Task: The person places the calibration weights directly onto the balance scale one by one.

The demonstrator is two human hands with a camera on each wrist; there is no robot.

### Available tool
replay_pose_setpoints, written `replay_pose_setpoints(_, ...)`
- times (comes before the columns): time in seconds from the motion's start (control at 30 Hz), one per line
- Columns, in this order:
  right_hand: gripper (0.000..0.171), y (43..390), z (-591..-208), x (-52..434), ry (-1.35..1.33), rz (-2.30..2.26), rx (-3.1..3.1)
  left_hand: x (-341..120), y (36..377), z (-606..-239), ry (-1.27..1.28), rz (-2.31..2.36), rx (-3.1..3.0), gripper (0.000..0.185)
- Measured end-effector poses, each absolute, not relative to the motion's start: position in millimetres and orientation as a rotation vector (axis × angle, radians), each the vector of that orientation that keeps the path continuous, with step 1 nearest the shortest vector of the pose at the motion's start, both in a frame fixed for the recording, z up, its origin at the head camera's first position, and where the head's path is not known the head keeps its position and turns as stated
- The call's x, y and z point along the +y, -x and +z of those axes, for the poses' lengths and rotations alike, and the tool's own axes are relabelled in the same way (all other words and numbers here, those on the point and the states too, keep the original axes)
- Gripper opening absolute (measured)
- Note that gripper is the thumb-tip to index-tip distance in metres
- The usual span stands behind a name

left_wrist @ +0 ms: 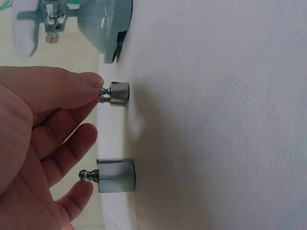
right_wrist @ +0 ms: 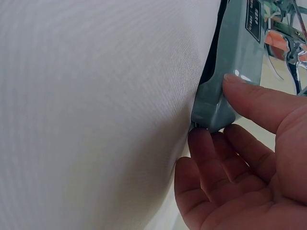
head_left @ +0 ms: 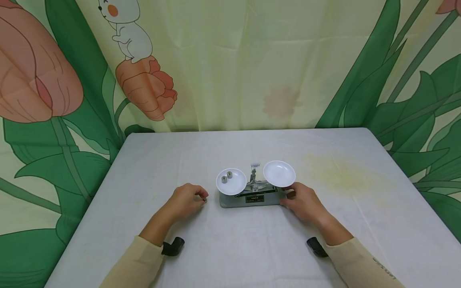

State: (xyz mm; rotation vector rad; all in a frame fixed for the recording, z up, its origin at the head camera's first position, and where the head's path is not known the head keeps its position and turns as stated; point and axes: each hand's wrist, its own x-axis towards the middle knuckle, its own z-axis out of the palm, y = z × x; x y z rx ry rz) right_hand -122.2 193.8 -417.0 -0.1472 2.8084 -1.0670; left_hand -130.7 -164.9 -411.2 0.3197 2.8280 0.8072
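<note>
Left hand [head_left: 185, 200], fingers curled, pinches the small weight [left_wrist: 116, 93] by its knob, just left of the scale [head_left: 248, 197]. Right hand [head_left: 301, 202] grips scale's right end, thumb on top. Only left wrist cam shows a bigger weight [left_wrist: 115, 175] beside it, untouched.

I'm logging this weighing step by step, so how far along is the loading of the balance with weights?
Done: two small weights already sit in the left pan. In hand: the left hand pinches the knob of a small weight standing on the table, while the right hand steadies the balance scale's base. Left: a larger weight stands untouched, and the right pan is bare.
</note>
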Motion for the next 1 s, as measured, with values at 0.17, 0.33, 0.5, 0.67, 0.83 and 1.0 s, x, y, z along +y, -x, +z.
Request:
replay_pose_setpoints(0.17, 0.05, 121.8, -417.8, 193.9, 0.142, -1.069, 2.807, -164.1, 131.4, -413.6, -0.33, 0.786, 2.841, 0.015)
replay_pose_setpoints(0.33, 0.05, 121.8, -418.2, 193.8, 0.14, -1.074, 2.802, -162.6, 131.0, -415.5, -0.306, 0.763, 2.838, 0.014)
replay_pose_setpoints(0.5, 0.051, 123.1, -418.1, 193.8, 0.139, -1.069, 2.809, -161.8, 130.4, -415.4, -0.295, 0.748, 2.834, 0.014)
replay_pose_setpoints(0.67, 0.051, 123.3, -417.8, 194.2, 0.134, -1.063, 2.807, -161.2, 131.3, -418.7, -0.302, 0.689, 2.843, 0.015)
replay_pose_setpoints(0.83, 0.052, 122.8, -418.0, 193.9, 0.129, -1.058, 2.802, -160.3, 131.2, -421.5, -0.309, 0.665, 2.855, 0.014)
replay_pose_setpoints(1.0, 0.052, 123.1, -417.4, 193.3, 0.133, -1.058, 2.801, -159.4, 129.8, -421.4, -0.319, 0.647, 2.873, 0.014)
